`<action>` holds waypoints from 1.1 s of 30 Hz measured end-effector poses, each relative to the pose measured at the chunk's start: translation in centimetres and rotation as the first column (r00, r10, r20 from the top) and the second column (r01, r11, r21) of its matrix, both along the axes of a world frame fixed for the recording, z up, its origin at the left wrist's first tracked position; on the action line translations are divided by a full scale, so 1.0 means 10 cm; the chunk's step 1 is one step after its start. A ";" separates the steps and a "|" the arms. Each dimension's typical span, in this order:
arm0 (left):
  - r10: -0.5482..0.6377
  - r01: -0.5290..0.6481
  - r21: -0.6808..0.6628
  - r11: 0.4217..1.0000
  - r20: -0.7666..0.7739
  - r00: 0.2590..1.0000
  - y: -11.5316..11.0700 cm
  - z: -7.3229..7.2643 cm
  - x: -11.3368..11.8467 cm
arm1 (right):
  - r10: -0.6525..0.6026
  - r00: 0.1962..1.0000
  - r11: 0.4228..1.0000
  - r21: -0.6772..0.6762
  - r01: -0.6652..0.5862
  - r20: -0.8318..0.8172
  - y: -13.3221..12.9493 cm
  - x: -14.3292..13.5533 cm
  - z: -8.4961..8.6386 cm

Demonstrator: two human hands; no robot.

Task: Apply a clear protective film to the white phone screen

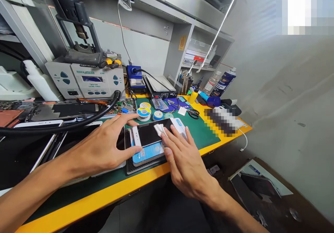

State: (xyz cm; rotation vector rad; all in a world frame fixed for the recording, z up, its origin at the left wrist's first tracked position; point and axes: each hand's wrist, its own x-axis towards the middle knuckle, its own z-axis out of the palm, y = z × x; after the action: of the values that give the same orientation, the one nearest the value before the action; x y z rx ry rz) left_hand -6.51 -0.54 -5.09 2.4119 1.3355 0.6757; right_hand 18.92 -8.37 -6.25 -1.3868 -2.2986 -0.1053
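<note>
A phone screen with a white frame (148,134) lies face up on a blue and white box (150,153), which rests on a dark tray (129,170). My right hand (184,160) presses a folded white cloth (159,130) onto the dark glass with its fingertips; part of the cloth is hidden under the fingers. At the left end of the screen, my left hand (108,144) has its thumb and fingers spread, the thumb at the near corner of the frame and the fingers past the far corner.
Solder spools (143,112) stand just behind the screen. Scissors (193,113) lie on the green mat (206,132). A thick black hose (86,123) crosses the left side, over several phone screens. A hot air station (91,81) and spray can (224,81) stand at the back.
</note>
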 end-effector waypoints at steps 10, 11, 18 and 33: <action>-0.006 0.006 0.010 1.000 0.016 1.000 0.02 -0.02 0.02 | -0.030 1.000 0.999 0.021 0.030 0.010 -0.03 -0.02 -0.03; -0.012 0.011 0.021 1.000 0.024 1.000 0.02 -0.03 0.01 | 0.010 1.000 1.000 -0.005 -0.010 0.003 -0.05 -0.13 -0.02; -0.042 0.041 0.035 0.999 0.024 0.999 0.01 -0.05 -0.02 | 0.087 0.996 0.995 -0.059 -0.086 0.021 -0.03 -0.27 0.03; -0.026 0.026 0.004 1.000 0.022 0.999 -0.03 0.01 0.02 | -0.128 0.970 0.987 -0.068 0.145 0.205 0.40 0.14 0.11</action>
State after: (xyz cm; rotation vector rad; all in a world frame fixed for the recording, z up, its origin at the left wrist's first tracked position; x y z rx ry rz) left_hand -6.35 -0.81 -5.02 2.4139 1.2930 0.6962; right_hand 20.35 -4.36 -5.11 -1.6443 -2.3897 -0.2041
